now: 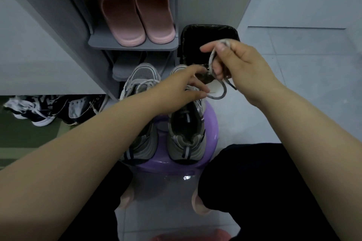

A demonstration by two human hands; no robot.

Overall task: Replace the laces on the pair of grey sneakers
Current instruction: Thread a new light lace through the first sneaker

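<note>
Grey sneakers: the pair stands side by side on a purple stool (211, 129) at centre frame, toes toward 12 o'clock. The left sneaker (141, 82) carries its laces. The right sneaker (186, 129) shows an open throat; its forepart is hidden by the left hand (180, 85).

The left hand's fingers are curled over that forepart. The thumb tip meets the low end of a loose grey lace (222, 94), but whether the hand grips the lace or the shoe cannot be determined.

The right hand (242, 64), at 2 o'clock of the pair, pinches the same lace between thumb and fingers; the lace hangs in a loop below it.

Surroundings:
- A bin (195, 44) with a black liner stands just beyond the stool at 12 o'clock.
- Pink slippers (135, 15) sit on a shoe rack (133, 46) at 11 o'clock.
- Dark sneakers (49, 107) lie on the floor at 9 o'clock.
</note>
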